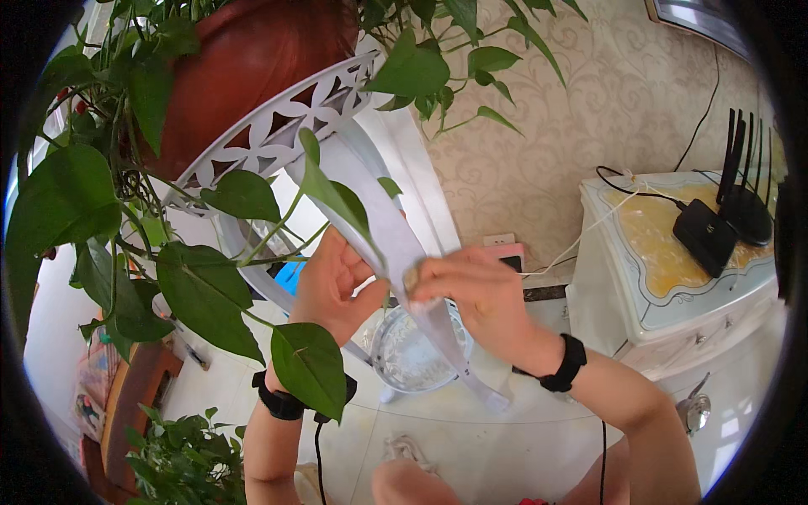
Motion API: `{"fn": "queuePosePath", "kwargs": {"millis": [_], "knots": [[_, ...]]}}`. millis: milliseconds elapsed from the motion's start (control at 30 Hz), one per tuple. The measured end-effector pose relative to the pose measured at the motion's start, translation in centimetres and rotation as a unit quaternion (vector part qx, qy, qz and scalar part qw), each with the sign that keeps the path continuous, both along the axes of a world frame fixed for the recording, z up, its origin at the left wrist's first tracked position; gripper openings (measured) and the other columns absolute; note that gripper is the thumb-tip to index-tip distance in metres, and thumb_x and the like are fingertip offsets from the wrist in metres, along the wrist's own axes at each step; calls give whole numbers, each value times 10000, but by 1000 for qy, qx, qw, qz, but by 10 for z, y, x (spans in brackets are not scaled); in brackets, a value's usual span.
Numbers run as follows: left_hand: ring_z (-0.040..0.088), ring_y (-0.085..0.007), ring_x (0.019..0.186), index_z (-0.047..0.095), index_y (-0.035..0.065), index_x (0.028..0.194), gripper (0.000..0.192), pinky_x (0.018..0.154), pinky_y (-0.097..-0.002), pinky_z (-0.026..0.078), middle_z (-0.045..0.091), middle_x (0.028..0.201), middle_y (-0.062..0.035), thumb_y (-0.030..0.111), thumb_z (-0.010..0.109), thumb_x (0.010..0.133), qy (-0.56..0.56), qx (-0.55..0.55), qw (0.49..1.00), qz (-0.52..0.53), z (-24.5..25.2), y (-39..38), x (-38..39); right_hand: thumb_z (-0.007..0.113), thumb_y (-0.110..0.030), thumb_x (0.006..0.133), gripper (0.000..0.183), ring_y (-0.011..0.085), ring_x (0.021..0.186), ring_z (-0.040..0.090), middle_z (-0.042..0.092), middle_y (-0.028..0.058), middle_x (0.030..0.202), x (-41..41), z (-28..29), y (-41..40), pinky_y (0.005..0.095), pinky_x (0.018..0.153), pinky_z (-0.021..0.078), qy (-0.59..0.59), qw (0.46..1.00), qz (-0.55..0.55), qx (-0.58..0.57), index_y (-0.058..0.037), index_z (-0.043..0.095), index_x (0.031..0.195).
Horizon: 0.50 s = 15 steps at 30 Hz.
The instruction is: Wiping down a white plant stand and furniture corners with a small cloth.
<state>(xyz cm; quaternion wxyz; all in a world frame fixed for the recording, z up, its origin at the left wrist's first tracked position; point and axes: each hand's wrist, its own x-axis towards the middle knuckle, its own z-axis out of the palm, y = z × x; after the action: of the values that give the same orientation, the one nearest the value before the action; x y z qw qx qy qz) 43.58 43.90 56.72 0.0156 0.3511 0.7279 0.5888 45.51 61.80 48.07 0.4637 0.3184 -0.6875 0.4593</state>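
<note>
A white plant stand with a cut-out floral rim (271, 129) holds a large reddish-brown pot (252, 69) of trailing green vine. One curved white leg (385, 196) of the stand runs down between my hands. My right hand (480, 297) pinches a small pale, blurred piece, perhaps a cloth or sponge (413, 281), against that leg. At the leg's other side is my left hand (341, 287), fingers curled near a long vine leaf (338, 196); whether it holds the leaf or the leg is unclear. A round lower shelf (413, 350) sits below.
Vine leaves (202, 284) hang at the left, in front of my left arm. At the right, a white cabinet (606, 265) bears a black router (745, 214) and a black box (705, 237) with cables. A second leafy plant (189, 454) stands at lower left. A metal utensil (696, 407) lies at lower right.
</note>
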Motion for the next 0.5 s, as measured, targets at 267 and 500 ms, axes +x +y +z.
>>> {"fn": "queuePosePath", "kwargs": {"millis": [267, 500], "knots": [[600, -157, 1061, 330, 4, 1348, 525, 885, -290, 477, 608, 1177, -100, -82, 506, 862, 37, 54, 998, -3, -8, -7, -2, 605, 82, 666, 307, 256, 852, 592, 655, 73, 924, -4, 34, 2, 343, 749, 484, 98, 994, -43, -6, -87, 697, 905], [624, -157, 999, 354, -21, 1316, 510, 862, -295, 495, 625, 1115, -106, -42, 572, 855, 75, -12, 997, 18, -1, -4, 7, 606, 12, 726, 295, 261, 966, 585, 621, 106, 1050, -27, 125, -34, 331, 809, 484, 167, 956, -182, 160, -39, 656, 1012]]}}
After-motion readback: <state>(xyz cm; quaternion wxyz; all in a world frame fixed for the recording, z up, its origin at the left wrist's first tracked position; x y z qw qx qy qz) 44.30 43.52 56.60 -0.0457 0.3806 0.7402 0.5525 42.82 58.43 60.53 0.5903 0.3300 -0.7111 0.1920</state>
